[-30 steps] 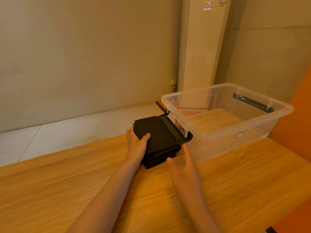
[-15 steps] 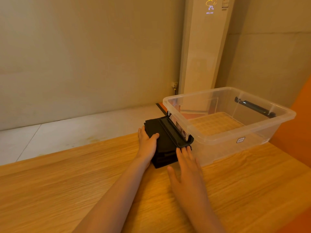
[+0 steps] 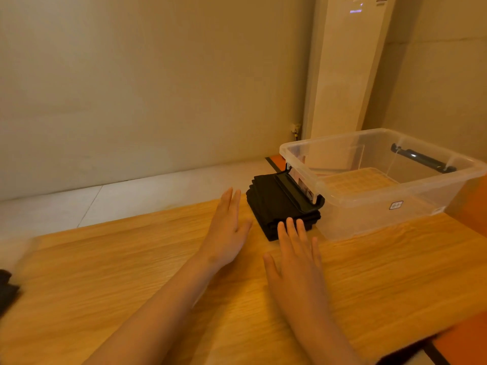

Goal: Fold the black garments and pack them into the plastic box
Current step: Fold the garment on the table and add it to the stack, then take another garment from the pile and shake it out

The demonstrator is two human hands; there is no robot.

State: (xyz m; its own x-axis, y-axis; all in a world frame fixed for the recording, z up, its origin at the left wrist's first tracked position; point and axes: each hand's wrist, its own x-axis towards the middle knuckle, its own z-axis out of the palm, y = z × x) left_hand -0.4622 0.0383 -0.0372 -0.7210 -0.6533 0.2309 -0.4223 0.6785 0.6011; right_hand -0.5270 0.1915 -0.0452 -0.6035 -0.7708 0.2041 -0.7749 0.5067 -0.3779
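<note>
Left hand (image 3: 228,227) flat, fingers straight, just beside folded black stack (image 3: 271,204) on table (image 3: 131,259). Right hand (image 3: 297,259) flat, fingertips touching stack's near edge. Long axis runs away from me, alongside plastic box (image 3: 369,217). Can't read box label (image 3: 396,205).

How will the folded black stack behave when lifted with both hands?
Its layers look soft, so the folded black stack will probably sag or slip apart unless squeezed from both sides. The hinged black handle lies on top and may catch it.
</note>
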